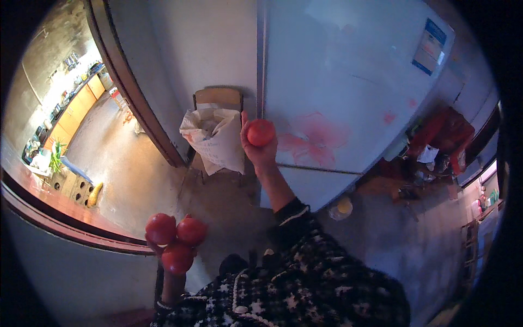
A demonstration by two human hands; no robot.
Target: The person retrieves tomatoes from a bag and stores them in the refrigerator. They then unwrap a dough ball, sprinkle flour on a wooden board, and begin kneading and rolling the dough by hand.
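Three red tomatoes [177, 257] rest bunched together in my left hand [157, 249], at the lower left; they hide most of its palm and fingers. My right hand [261, 155] is raised in front of me, with its fingers wrapped round a single red tomato [261, 132]. Just left of that hand, a white woven sack [220, 150] with a gaping top sits on a wooden chair [219, 97]. Behind and to the right of the hand stands a tall white refrigerator [348, 71] with a pink flower print; its door looks closed.
A doorway with a brown frame [133, 109] opens at left onto a lit kitchen with orange cabinets [76, 114]. To the right, a red cloth-like heap [444, 131] lies beyond the refrigerator. Near its base is a small clear container [341, 209] with something yellow inside.
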